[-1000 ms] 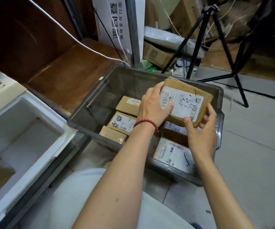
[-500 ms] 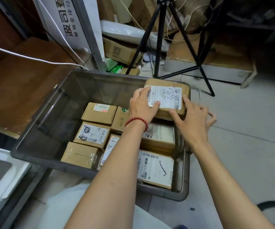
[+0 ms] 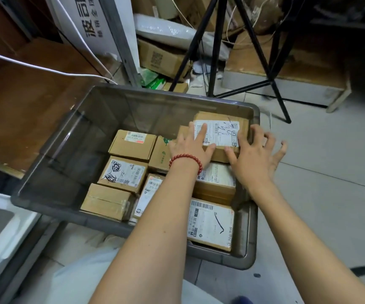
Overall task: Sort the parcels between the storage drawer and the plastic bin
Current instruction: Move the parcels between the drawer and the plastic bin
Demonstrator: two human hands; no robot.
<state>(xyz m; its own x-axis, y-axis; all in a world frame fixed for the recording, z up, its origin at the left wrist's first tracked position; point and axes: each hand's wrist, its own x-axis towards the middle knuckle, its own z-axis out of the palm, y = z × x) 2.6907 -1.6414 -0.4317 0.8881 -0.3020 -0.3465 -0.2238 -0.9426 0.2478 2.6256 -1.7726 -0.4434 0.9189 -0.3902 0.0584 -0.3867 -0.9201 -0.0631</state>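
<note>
Left hand (image 3: 189, 148), red bead bracelet (image 3: 186, 159) on wrist: fingers flat on labelled parcel (image 3: 220, 133), thumb along its near edge. Right hand (image 3: 254, 159): fingers now splayed apart, only thumb touching parcel's near right corner. Parcel, half second ago level with rim, now lower, in upper right corner of grey plastic bin (image 3: 166, 96), atop other parcels. Bin holds more cardboard parcels: scribbled-label box (image 3: 123, 173), plain taped box (image 3: 106, 200), flat box (image 3: 211, 224) nearest. White storage drawer (image 3: 1, 227) at lower left of frame, contents unseen.
</note>
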